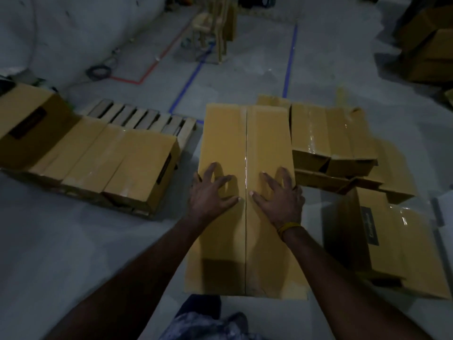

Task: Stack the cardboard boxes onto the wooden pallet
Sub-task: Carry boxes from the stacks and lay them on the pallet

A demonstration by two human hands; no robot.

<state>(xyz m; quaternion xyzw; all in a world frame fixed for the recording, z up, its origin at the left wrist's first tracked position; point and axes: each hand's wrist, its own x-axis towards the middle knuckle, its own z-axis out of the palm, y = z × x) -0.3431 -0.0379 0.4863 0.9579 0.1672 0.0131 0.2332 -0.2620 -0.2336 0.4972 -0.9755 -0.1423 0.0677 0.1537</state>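
A long tan cardboard box (245,133) with a taped centre seam stands right in front of me. My left hand (210,192) and my right hand (279,195) rest spread on its top, one on each side of the seam, fingers straight. To the left lies the wooden pallet (137,116), its slats bare at the back. Several cardboard boxes (117,158) lie side by side on its front part, with a taller box (27,123) at the far left.
More boxes (328,138) sit loosely piled on the floor to the right, one (397,244) close by my right arm. Further boxes (431,45) are stacked at the far right. A wooden frame (213,28) stands at the back. Blue and red tape lines mark the grey floor.
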